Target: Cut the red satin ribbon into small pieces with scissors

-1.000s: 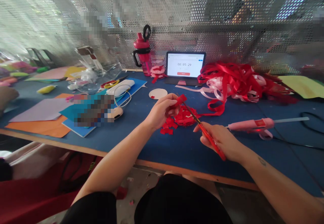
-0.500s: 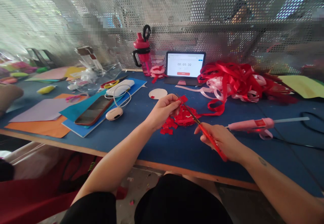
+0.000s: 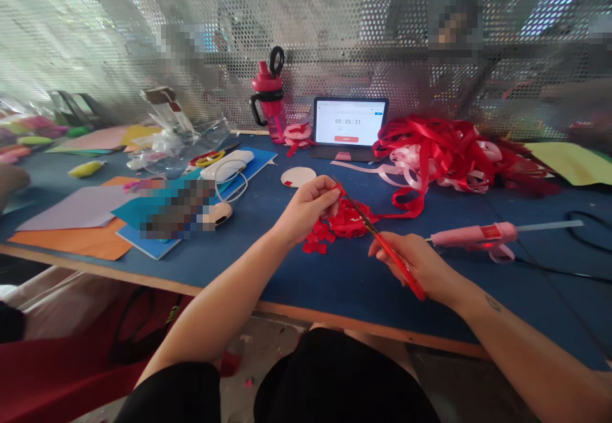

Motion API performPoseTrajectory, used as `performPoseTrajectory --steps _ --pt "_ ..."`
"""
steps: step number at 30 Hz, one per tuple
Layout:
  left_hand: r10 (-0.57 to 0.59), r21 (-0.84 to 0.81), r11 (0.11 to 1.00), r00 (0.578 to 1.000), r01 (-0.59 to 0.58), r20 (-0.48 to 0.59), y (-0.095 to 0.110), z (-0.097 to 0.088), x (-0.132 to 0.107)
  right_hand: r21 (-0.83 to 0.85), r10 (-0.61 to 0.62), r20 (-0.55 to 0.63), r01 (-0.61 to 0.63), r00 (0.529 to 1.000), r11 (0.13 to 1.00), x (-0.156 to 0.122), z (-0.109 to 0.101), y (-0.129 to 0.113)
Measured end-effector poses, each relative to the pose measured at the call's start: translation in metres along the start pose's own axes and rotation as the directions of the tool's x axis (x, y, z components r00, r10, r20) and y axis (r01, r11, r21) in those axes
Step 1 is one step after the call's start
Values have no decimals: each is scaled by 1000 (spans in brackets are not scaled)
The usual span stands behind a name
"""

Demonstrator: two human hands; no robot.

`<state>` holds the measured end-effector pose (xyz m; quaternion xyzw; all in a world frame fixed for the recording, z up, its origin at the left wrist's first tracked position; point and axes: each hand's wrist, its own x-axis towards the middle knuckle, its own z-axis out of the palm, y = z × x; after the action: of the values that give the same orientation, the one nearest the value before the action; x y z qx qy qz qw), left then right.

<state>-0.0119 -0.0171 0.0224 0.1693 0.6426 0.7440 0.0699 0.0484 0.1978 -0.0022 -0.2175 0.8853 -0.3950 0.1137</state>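
At a blue mesh-backed bench [image 3: 354, 289], left fingers [image 3: 320, 194] pinch scrap [image 3: 340, 188], right fingers [image 3: 382, 247] grip scissors [image 3: 396, 263].

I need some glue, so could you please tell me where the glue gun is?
In the head view, the pink glue gun lies on the blue tabletop at the right, just past the right hand, in front of the red ribbon pile.
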Motion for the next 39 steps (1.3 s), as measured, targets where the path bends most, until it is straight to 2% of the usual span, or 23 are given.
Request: performPoseTrajectory --steps 6,9,12,16,19,23,26,28,30,35,37,39 --pt "-17 -89 996 1000 19 18 0 -1 0 -120 -65 -134 49 989 992 1 1 3" --pt "-11 -75 997 997 17 72 -2 -2 0 -88 -62 -146 49 987 995 0 1 0" --pt "-70 -25 997 983 76 169 -4 1 -3 30 -39 -144 44 989 999 0 3 -2" --pt "-182 66 983 912 169 367 -6 8 -12 241 63 -197 -14 978 970 1 7 0" --pt "-238 141 971 842 193 485 -7 13 -17 292 81 -234 -9 969 956 3 8 2" --pt "-295 232 952 805 201 514 -10 16 -17 269 60 -261 13 963 963 2 6 -1" --pt "-307 302 939 795 164 523 -11 14 -14 215 43 -351 35 936 976 -1 3 -6" --pt "-280 328 938 810 115 515 -11 13 -13 200 32 -405 54 914 978 -2 1 -7" --pt "-231 329 942 850 73 474 -10 13 -13 211 35 -407 57 913 976 -3 0 -6" --pt "-71 202 979 967 20 247 -6 13 -14 294 -34 -261 113 965 949 -3 -1 1" --pt "13 118 993 989 -30 145 -6 12 -13 278 -75 -213 134 974 951 -3 0 4" --pt "87 51 995 995 -89 52 -7 10 -11 226 -107 -163 142 981 964 -2 0 5"
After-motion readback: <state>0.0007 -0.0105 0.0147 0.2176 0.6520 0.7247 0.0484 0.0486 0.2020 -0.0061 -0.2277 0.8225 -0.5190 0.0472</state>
